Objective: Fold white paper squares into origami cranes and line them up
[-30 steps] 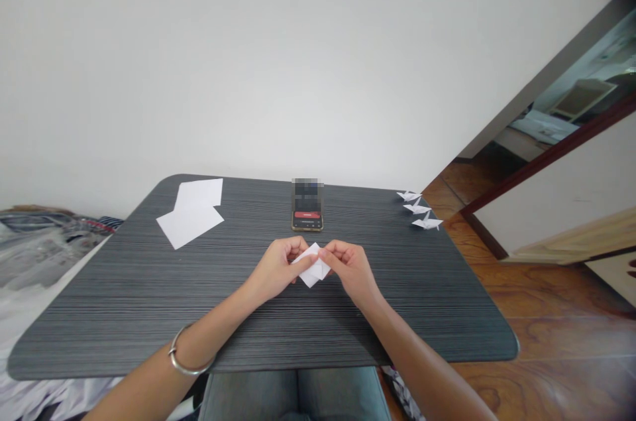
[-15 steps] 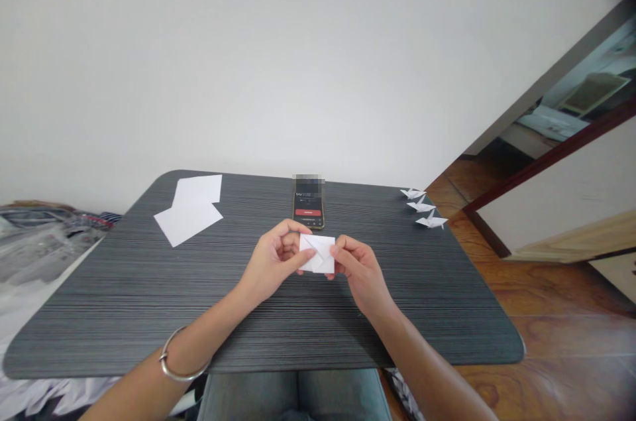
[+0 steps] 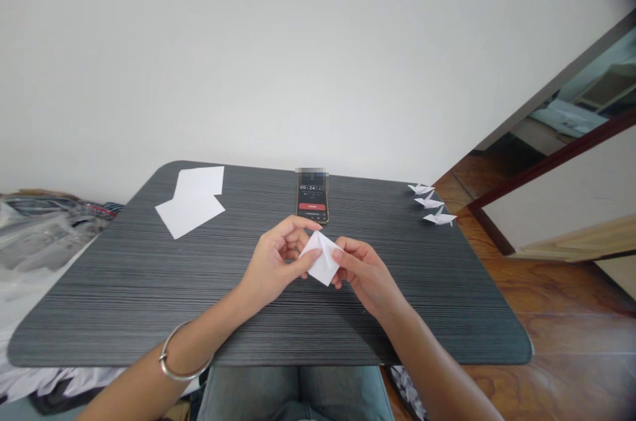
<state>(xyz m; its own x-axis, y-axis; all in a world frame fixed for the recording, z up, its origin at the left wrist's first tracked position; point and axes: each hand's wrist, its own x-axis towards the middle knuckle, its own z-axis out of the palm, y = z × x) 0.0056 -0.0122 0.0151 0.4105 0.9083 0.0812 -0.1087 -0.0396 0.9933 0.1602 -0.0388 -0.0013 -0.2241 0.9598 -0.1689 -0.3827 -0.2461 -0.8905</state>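
Observation:
Both my hands hold a small folded white paper (image 3: 322, 262) above the middle of the dark striped table (image 3: 149, 301). My left hand (image 3: 278, 262) pinches its left side with thumb and fingers curled. From the right, my right hand (image 3: 362, 272) grips the other edge. The paper is turned with one corner pointing down. A silver bangle (image 3: 179, 358) sits on my left wrist.
A phone (image 3: 313, 202) with a timer on its screen lies just beyond my hands. Two flat white sheets (image 3: 191, 209) lie at the table's far left. Three folded paper cranes (image 3: 431, 203) stand at the far right corner. Wooden floor and a doorway lie to the right.
The folded paper has been lifted slightly and turned in my fingers, from a diamond to a flat square and now to a tilted position. The view has shifted a little.

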